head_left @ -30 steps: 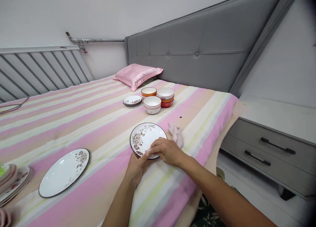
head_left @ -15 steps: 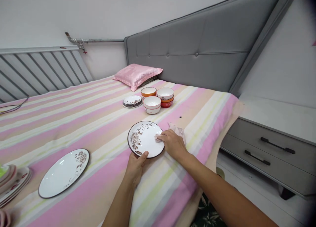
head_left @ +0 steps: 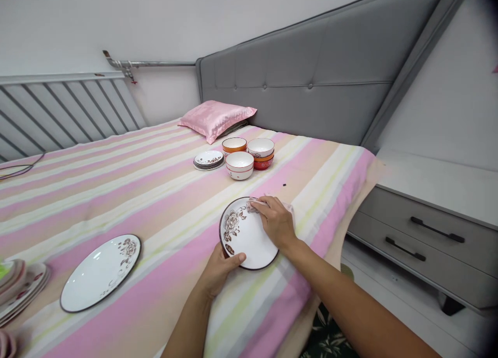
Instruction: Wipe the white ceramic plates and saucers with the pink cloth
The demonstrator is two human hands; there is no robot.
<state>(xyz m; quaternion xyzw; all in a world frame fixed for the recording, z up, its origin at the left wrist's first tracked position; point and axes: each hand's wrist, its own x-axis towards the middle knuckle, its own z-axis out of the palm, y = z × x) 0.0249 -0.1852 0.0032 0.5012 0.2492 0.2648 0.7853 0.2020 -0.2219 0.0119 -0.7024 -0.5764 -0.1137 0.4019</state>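
A round white plate [head_left: 252, 241] with a dark rim and brown flower pattern is held tilted over the bed. My left hand [head_left: 222, 269] grips its lower left edge, thumb on top and the other fingers underneath, out of sight. My right hand [head_left: 277, 220] is closed on a pale pink cloth [head_left: 254, 205], pressing it to the plate's upper right part near the rim. Some of the cloth hangs out behind the hand. An oval white plate [head_left: 101, 272] with the same dark rim and flowers lies on the bed to the left.
Stacked bowls [head_left: 240, 166] stand farther back, beside a pile of small plates [head_left: 209, 159]. More plates and dishes [head_left: 29, 293] are stacked at the left edge. A pink pillow [head_left: 217, 116] lies by the grey headboard [head_left: 295, 83]. A drawer cabinet [head_left: 431, 228] stands right of the bed.
The round plate has shifted right and slightly toward me, turning a little. My right hand has carried the cloth from the plate's right side up to its upper edge.
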